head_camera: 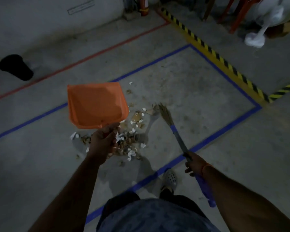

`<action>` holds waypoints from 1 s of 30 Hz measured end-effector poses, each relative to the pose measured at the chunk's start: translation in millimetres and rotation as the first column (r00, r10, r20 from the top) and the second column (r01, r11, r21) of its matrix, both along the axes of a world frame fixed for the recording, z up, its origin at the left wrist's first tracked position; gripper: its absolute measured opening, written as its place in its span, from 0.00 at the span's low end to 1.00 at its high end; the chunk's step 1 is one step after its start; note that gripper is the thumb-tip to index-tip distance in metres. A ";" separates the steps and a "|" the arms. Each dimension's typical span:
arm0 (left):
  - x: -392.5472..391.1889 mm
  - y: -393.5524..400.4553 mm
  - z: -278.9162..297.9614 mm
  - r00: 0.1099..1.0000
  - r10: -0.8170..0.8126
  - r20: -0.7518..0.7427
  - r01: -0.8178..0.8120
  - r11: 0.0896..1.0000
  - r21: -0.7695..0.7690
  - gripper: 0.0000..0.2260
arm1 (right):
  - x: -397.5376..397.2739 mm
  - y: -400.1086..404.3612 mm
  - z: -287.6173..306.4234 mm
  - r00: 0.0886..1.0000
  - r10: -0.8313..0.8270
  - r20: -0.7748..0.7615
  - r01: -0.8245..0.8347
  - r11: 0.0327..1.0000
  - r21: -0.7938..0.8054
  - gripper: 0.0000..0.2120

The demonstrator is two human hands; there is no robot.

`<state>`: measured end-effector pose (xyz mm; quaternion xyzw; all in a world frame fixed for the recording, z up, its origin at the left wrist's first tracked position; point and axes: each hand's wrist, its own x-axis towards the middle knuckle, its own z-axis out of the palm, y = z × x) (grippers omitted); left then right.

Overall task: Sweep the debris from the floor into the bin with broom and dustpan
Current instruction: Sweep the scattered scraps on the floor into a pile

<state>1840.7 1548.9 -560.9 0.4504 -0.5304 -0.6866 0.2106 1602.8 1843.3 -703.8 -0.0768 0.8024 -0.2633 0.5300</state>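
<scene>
Far off at ten o'clock lay the black bin (15, 66). Nearer, the left hand (102, 141) gripped the orange dustpan (96, 105) above the debris (131, 131); at four o'clock, the right hand (194, 164) clasped the broom (173, 126).

1. Bare floor (40, 164) lower left and right of centre: open passage.
2. Debris pile (129, 141) occupies frame centre, beneath the dustpan (95, 104).
3. Black bin (15, 66) upper left, unobstructed.
4. Orange stool legs (238, 15) and white bag (256, 38) block upper right.
</scene>
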 end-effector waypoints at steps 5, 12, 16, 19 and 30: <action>-53.3 -13.4 7.9 1.000 0.021 -0.009 -0.021 0.999 0.027 0.08 | -76.3 -29.7 9.5 0.991 0.094 -0.093 -0.089 0.995 0.049 0.18; -112.3 -63.6 -2.4 0.999 0.046 0.002 -0.046 0.999 -0.017 0.10 | -149.1 -99.2 -2.2 0.983 0.181 -0.004 -0.180 0.978 0.110 0.33; -133.6 -96.6 -9.8 0.997 0.079 0.021 -0.077 0.994 -0.072 0.09 | -173.5 -143.6 -7.4 0.918 0.396 0.032 -0.393 0.896 0.207 0.37; -137.5 -108.3 -8.1 0.992 0.104 0.078 -0.097 0.991 -0.090 0.08 | -171.2 -161.3 -12.5 0.791 0.611 -0.023 -0.580 0.761 0.292 0.28; -191.1 -116.0 4.0 0.954 0.290 0.076 -0.288 0.957 -0.041 0.10 | -250.9 -185.4 -6.2 0.711 0.692 -0.126 -0.689 0.721 0.073 0.24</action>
